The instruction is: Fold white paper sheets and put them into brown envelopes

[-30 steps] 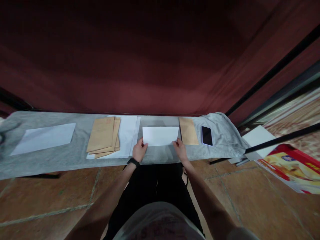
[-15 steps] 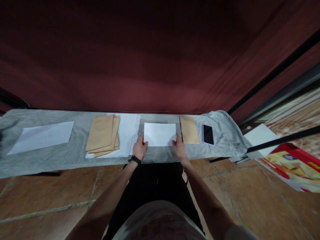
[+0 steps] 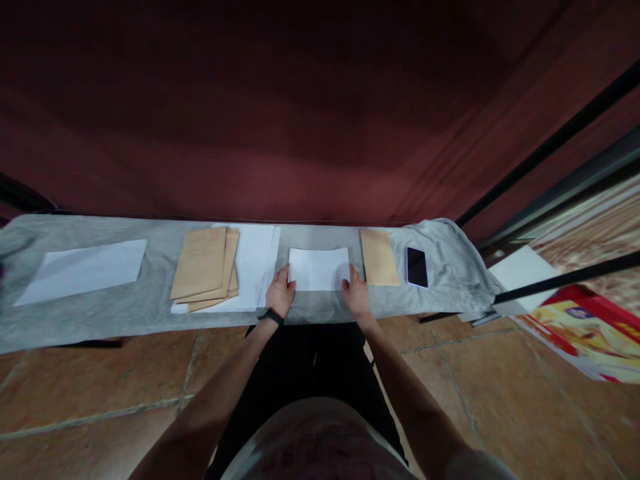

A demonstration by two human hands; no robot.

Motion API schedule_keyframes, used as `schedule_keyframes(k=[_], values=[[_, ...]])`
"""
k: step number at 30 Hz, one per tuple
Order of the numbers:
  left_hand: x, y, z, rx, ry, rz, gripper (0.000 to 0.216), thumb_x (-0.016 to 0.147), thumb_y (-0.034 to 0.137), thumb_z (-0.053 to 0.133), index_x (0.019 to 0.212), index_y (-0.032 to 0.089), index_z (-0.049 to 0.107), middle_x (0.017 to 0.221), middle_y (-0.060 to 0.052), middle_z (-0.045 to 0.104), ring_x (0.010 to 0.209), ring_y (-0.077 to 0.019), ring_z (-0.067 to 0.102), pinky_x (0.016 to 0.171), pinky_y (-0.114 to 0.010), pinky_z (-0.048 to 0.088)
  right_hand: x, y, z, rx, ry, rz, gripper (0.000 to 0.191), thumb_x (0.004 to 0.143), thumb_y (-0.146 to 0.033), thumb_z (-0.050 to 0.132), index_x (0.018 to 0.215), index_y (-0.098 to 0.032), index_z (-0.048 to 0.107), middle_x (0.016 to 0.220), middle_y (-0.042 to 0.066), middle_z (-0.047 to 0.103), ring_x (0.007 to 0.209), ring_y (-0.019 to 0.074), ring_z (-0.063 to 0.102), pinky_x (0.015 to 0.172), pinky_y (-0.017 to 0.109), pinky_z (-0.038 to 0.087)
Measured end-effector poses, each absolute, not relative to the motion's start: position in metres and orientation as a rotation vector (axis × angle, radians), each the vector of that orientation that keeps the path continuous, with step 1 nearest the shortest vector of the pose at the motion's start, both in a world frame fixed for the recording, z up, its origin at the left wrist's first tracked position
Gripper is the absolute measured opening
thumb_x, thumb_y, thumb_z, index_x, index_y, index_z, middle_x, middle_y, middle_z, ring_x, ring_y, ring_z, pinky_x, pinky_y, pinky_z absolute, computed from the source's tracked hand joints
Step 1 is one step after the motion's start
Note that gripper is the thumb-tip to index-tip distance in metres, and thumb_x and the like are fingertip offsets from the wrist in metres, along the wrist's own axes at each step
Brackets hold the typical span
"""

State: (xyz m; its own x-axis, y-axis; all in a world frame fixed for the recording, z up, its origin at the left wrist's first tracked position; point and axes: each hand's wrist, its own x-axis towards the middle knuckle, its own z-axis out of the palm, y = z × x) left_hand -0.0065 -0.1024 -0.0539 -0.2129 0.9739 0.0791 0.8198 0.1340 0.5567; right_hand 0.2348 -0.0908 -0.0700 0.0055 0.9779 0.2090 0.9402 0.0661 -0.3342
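White paper (image 3: 319,270) between seemingly pinching hands (image 3: 281,295) (image 3: 355,294).

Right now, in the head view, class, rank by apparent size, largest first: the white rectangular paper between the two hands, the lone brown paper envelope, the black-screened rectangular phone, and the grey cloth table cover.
1. Grey cloth table cover
2. White rectangular paper
3. Lone brown paper envelope
4. Black-screened rectangular phone

White rectangular paper sheet (image 3: 319,269) was plain. Tan rectangular paper envelopes (image 3: 200,263): top one had a faint reddish mark (image 3: 215,235). Slim rectangular phone (image 3: 417,267) was black-screened, lilac-rimmed. Grey draped fabric cloth (image 3: 160,267) was mottled; boxy cardboard carton (image 3: 590,328) was red/yellow.
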Motion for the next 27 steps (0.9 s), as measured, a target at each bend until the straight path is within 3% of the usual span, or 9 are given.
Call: schedule_keyframes(k=[10, 17, 21, 27], values=[[-0.001, -0.106, -0.048, 1.89, 2.118, 0.569, 0.047, 0.092, 0.017, 0.049, 0.138, 0.022, 0.054, 0.137, -0.011, 0.055, 0.111, -0.0236, 0.064, 0.093, -0.034, 0.055, 0.232, -0.093, -0.071, -1.943, -1.99, 0.041, 0.048, 0.097, -0.02, 0.043, 0.144, -0.013, 0.042, 0.118, 0.016, 0.061, 0.098, 0.025, 0.061, 0.085, 0.036, 0.047], [0.012, -0.107, -0.044, 2.244, 1.98, 0.328, 0.047, 0.092, 0.007, 0.037, 0.132, 0.017, 0.058, 0.152, -0.014, 0.046, 0.141, -0.0292, 0.041, 0.114, -0.049, 0.037, 0.226, -0.096, -0.066, -1.882, -1.944, 0.053, 0.047, 0.096, -0.016, 0.042, 0.143, -0.012, 0.045, 0.134, 0.02, 0.054, 0.12, 0.0294, 0.054, 0.096, 0.044, 0.046], [0.033, -0.106, -0.056, 2.289, 1.877, 0.334, 0.05, 0.096, 0.018, 0.035, 0.144, 0.014, 0.047, 0.16, -0.013, 0.035, 0.151, -0.0262, 0.024, 0.121, -0.047, 0.025, 0.206, -0.097, -0.066, -1.749, -1.954, 0.142, 0.048, 0.098, -0.018, 0.038, 0.145, -0.011, 0.045, 0.152, 0.02, 0.042, 0.135, 0.0285, 0.045, 0.108, 0.047, 0.04], [0.054, -0.109, -0.072, 2.396, 1.668, 0.206, 0.061, 0.095, 0.024, 0.034, 0.156, 0.016, 0.029, 0.164, -0.008, 0.025, 0.154, -0.0232, 0.013, 0.125, -0.046, 0.011, 0.165, -0.1, -0.073, -1.494, -2.203, 0.352, 0.051, 0.106, -0.03, 0.023, 0.15, -0.015, 0.042, 0.153, 0.01, 0.046, 0.145, 0.018, 0.036, 0.121, 0.041, 0.027]])
